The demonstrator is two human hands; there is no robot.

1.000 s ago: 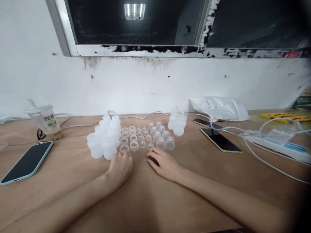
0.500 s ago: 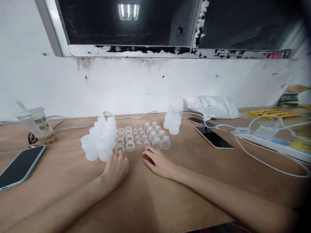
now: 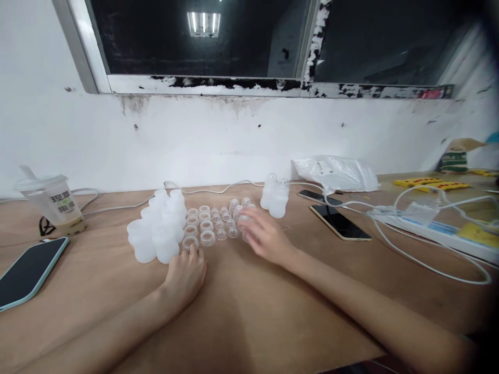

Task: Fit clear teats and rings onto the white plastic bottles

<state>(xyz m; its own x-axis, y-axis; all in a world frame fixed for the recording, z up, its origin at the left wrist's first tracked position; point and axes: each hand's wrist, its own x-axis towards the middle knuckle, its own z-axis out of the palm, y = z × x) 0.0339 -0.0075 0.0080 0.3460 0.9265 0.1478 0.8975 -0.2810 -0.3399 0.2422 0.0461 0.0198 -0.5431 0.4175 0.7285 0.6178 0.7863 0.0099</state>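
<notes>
My left hand (image 3: 186, 274) rests on the brown table (image 3: 241, 322), fingers curled, fingertips touching a clear ring (image 3: 189, 242) beside a cluster of white translucent bottles (image 3: 156, 231). Rows of clear rings (image 3: 202, 224), small nipples (image 3: 222, 224) and domed caps (image 3: 238, 206) lie just beyond. My right hand (image 3: 265, 238) is blurred by motion and lies over the near domed caps, covering some; whether it grips one is unclear. Two capped bottles (image 3: 275, 197) stand behind them.
A phone in a light-blue case (image 3: 27, 271) and a drink cup with straw (image 3: 52, 203) sit at the left. Two phones (image 3: 339, 222), white cables (image 3: 421, 254), a power strip (image 3: 440, 228) and a plastic bag (image 3: 335, 172) lie at the right. The wall is close behind.
My right hand has lifted from the table and moved forward and right onto the domed caps. My left hand stays at the ring. The view shifted slightly.
</notes>
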